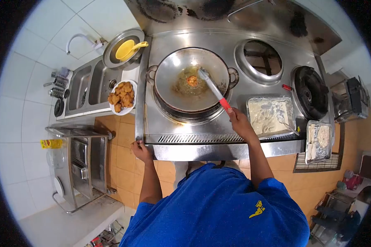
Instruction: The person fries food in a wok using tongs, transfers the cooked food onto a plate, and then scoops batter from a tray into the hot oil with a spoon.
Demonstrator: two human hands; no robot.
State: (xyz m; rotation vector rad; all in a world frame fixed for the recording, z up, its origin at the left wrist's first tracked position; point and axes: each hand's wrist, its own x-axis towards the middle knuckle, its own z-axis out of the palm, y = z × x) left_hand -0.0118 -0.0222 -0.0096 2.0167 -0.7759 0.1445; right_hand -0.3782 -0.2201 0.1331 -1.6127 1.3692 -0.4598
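Observation:
My right hand (240,122) is closed round the red grip of metal tongs (211,85), which slant into the wok (169,61). The tongs' tips are beside a browned fried piece (192,80) in shallow oil at the wok's bottom; I cannot tell whether they touch it. At the stove's front left corner, my left hand (142,151) has its fingers curled over the metal edge (173,151). To the right of the wok, a metal tray of pale batter (268,117) has a spoon (290,125) in it.
On the left stand a plate of fried pieces (123,97), a double sink (79,86) and a bowl with a yellow ladle-like scoop (127,50). To the right are a bare burner ring (259,61), a black burner (311,92) and a tray of white coating (319,140). A wheeled rack (80,160) stands lower left.

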